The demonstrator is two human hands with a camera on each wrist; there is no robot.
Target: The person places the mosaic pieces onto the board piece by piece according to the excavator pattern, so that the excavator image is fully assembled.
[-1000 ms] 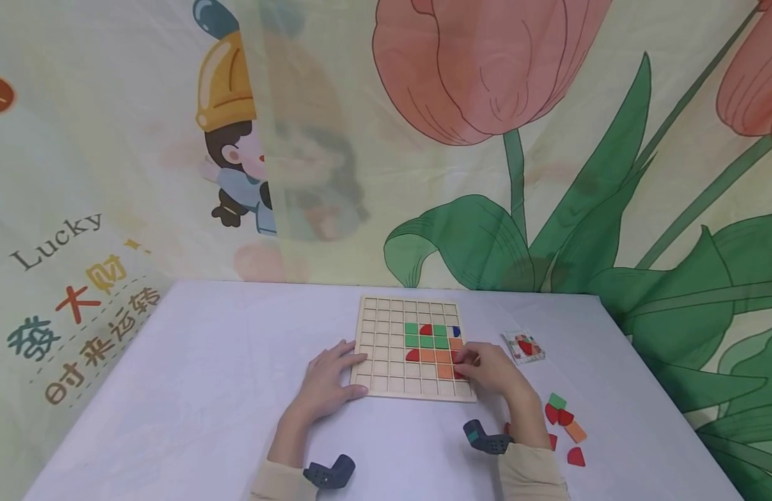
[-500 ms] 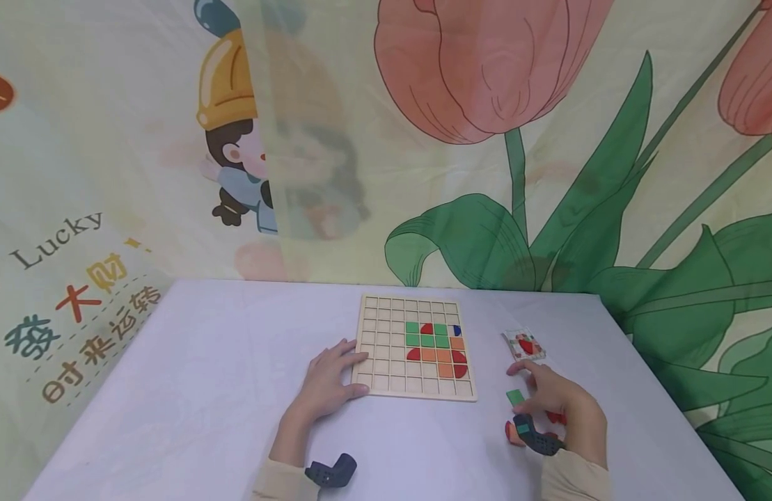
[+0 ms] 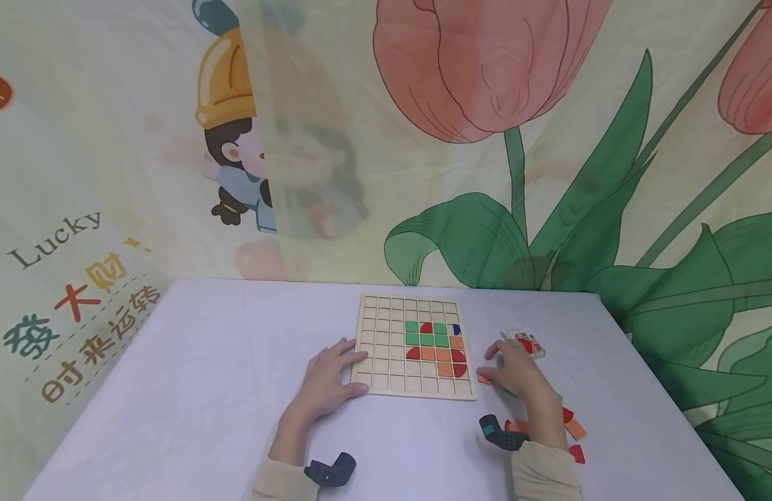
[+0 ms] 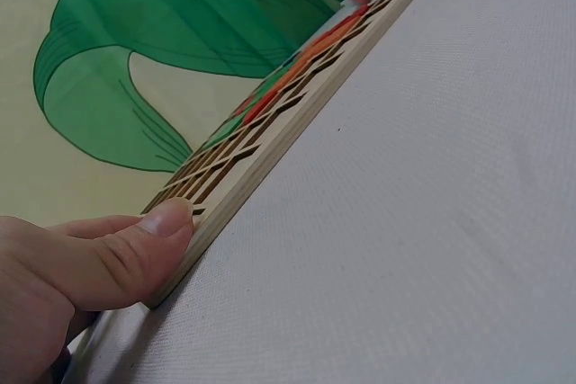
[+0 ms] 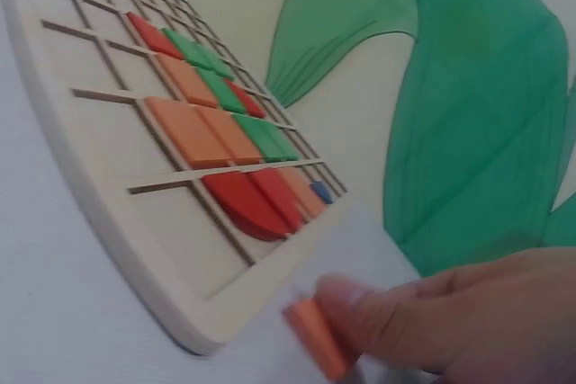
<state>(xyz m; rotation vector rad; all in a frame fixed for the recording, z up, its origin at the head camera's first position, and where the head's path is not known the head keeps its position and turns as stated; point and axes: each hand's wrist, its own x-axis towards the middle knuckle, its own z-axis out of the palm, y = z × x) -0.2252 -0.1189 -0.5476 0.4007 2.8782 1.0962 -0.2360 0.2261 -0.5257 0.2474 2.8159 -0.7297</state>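
Thumb and fingers of the person's right hand (image 3: 514,369) are closed together on a small orange square tile (image 5: 315,339), which they pinch by its edge; it is tilted, just beside the square wooden grid board (image 3: 376,327) and not touching it. The left hand (image 3: 326,379) has its fingers spread at the opposite side, with the thumb lying on the rim. The board lies flat on the white-covered worktop (image 3: 223,390), and some of its cells hold green square tiles (image 3: 426,342), orange ones and red quarter-round pieces (image 3: 459,370).

From where I stand, I think the pinch is the weak point: so small a tile could turn or slip out, because only its edge is held. If it came down tilted on a cell, it could catch on the thin dividers, and a hard push might then shift the board, should the left thumb press too lightly. The right forearm passes over the loose pieces (image 3: 575,428), so a low sleeve (image 3: 545,470) could scatter them.
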